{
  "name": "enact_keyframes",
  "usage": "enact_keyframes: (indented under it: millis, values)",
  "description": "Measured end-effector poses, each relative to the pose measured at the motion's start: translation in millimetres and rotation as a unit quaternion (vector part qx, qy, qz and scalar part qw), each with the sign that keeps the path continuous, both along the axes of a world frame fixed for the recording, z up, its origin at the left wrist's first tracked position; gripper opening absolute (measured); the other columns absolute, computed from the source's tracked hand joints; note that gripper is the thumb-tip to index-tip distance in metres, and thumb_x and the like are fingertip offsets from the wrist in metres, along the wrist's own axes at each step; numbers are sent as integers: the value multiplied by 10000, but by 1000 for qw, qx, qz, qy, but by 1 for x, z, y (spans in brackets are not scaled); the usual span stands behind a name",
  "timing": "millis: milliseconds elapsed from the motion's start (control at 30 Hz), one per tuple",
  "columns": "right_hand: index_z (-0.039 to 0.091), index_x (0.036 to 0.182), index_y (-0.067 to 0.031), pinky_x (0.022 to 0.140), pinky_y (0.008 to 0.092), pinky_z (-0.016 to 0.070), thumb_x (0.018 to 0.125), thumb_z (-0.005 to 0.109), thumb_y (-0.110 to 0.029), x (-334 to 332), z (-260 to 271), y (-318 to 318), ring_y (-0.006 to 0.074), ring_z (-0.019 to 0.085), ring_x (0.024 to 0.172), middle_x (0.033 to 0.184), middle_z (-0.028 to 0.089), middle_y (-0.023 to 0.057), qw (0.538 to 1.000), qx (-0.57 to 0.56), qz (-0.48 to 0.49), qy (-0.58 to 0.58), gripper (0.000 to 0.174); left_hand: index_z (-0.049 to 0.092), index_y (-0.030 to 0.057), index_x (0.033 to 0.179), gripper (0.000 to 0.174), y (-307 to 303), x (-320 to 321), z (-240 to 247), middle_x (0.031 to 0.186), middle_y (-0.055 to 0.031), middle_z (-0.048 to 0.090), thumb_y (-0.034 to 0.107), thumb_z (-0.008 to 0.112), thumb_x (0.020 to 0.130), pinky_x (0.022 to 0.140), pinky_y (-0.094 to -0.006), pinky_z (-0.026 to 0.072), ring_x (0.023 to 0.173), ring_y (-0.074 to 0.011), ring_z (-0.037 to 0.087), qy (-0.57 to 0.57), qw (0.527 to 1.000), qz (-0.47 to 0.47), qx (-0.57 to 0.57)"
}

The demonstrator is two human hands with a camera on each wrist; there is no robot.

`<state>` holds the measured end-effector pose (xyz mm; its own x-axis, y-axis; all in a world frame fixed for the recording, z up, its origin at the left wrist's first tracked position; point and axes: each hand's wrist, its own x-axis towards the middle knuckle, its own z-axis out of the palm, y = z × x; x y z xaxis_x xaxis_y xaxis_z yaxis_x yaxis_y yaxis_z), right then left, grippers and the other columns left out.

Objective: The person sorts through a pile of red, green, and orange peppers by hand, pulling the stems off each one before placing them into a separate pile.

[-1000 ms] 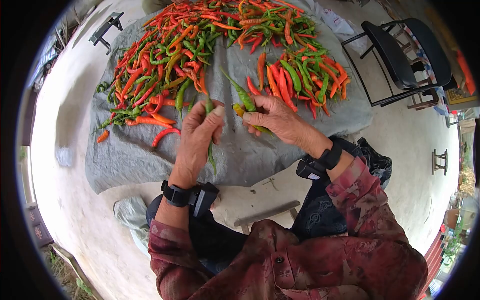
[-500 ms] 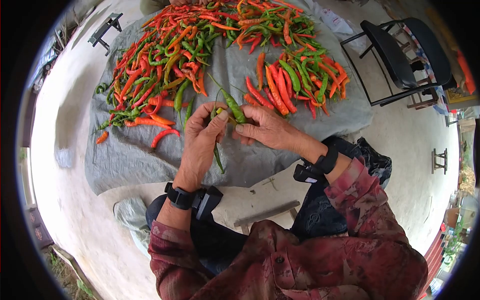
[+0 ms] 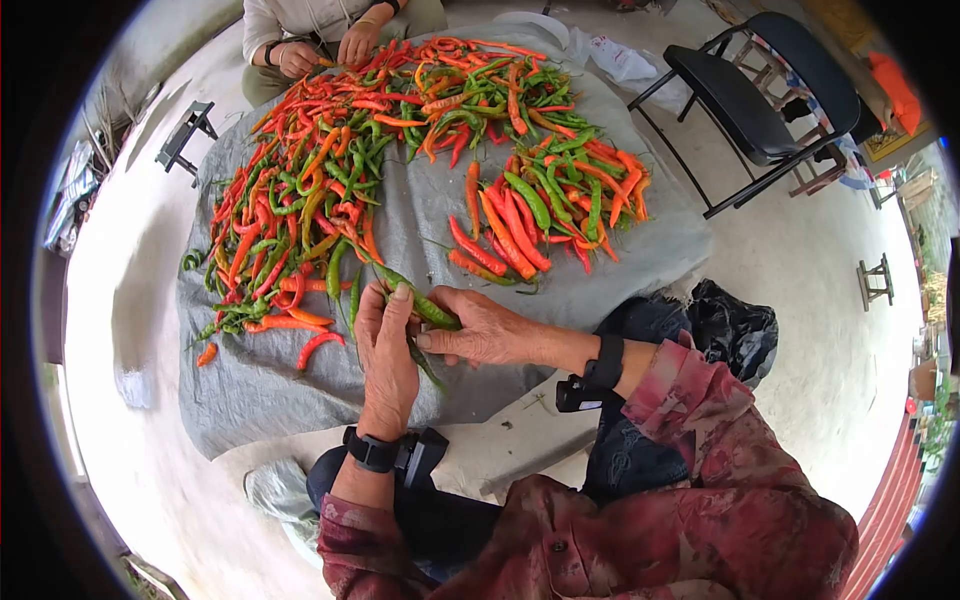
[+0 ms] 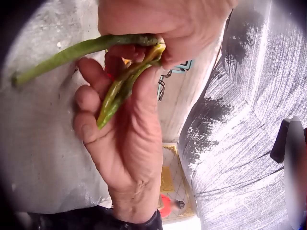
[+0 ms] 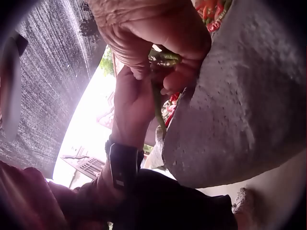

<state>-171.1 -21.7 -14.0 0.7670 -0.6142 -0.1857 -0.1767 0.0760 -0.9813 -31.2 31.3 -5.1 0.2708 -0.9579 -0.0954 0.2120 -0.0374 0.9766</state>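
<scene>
Both hands meet over the near edge of the grey sheet. My left hand (image 3: 388, 345) pinches a long green chili pepper (image 4: 72, 55), whose tip sticks out past the fingers. In the right hand (image 3: 482, 328), the fingers curl round a plump green pepper (image 3: 437, 313) with its stem end toward the left hand. The left wrist view shows a yellowish-green pepper (image 4: 111, 96) lying along the right hand's fingers, its upper end at the left thumb. Fingers hide part of the peppers in the right wrist view, where a slim green pepper (image 5: 159, 108) hangs below.
A large heap of red and green peppers (image 3: 290, 205) covers the sheet's left and far side. A smaller pile (image 3: 520, 215) lies to the right on the grey sheet (image 3: 260, 390). Another person's hands (image 3: 330, 50) work at the far edge. A black folding chair (image 3: 725, 100) stands right.
The hands have come together, bringing the right hand's peppers against the left hand's fingers. The head view has tilted up, showing more of the person opposite.
</scene>
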Motion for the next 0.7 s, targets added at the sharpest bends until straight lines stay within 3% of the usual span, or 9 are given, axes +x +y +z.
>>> enact_keyframes:
  millis: [100,233,300,333,400,467,533,600,700]
  values:
    - [474,1111,23,477,256,461,841,637,-487,4,-1,0,109,575,629,765,582,64,1000,-1,-19,22,600,525,53,945,198,-2,-4,3,784,7,502,246,481,936,650,-224,379,705,-83,456,19,999,26,-2]
    - [483,1094,16,522,291,455,865,626,-403,11,-6,5,136,572,616,745,577,69,1000,12,5,-20,498,520,49,980,220,-8,-2,4,816,3,518,263,519,927,660,-221,403,722,-82,472,49,997,50,-17]
    - [490,1076,19,597,369,467,891,584,-302,14,-14,5,250,599,621,735,588,138,993,-114,-34,14,382,527,48,1011,249,-13,-2,-2,832,4,549,279,547,920,651,-218,422,719,-79,491,63,996,49,-26]
    - [490,1076,19,597,369,467,891,584,-302,13,-17,4,250,599,621,735,588,138,993,-113,-33,14,382,523,41,1068,264,-17,-3,-4,925,-22,565,264,524,929,720,-236,427,795,-98,515,64,995,58,-45]
    - [497,1058,17,655,441,456,898,548,-236,9,-18,-5,381,597,686,767,591,213,937,-322,-80,110,304,518,33,1126,287,-21,-4,-5,1018,-47,581,250,501,938,789,-253,431,871,-117,540,62,993,74,-63]
    - [498,1030,8,624,486,469,910,530,-255,1,-10,-19,423,599,689,705,595,233,898,-402,-157,86,291,511,21,1197,352,-19,2,-4,1068,-66,604,265,517,942,853,-277,437,935,-139,563,28,999,26,-20]
    - [506,1075,-4,641,481,456,912,538,-242,-19,19,-34,427,589,752,816,600,235,906,-327,-199,183,290,523,14,1185,342,-17,7,-8,1028,-60,611,257,526,944,843,-274,444,915,-136,568,13,1000,-10,0]
    - [513,1078,-11,624,478,469,921,531,-256,-38,20,-48,430,589,729,812,601,235,819,-437,-276,248,291,534,7,1173,331,-12,9,-11,987,-55,618,249,534,946,832,-271,451,894,-133,573,4,998,-52,18]
    - [523,1111,-26,699,450,482,900,563,-237,-59,28,-59,395,601,813,905,614,216,798,-411,-314,310,301,560,-2,1139,283,-11,7,-15,925,-46,624,206,542,947,787,-259,469,850,-119,582,-63,987,-147,2]
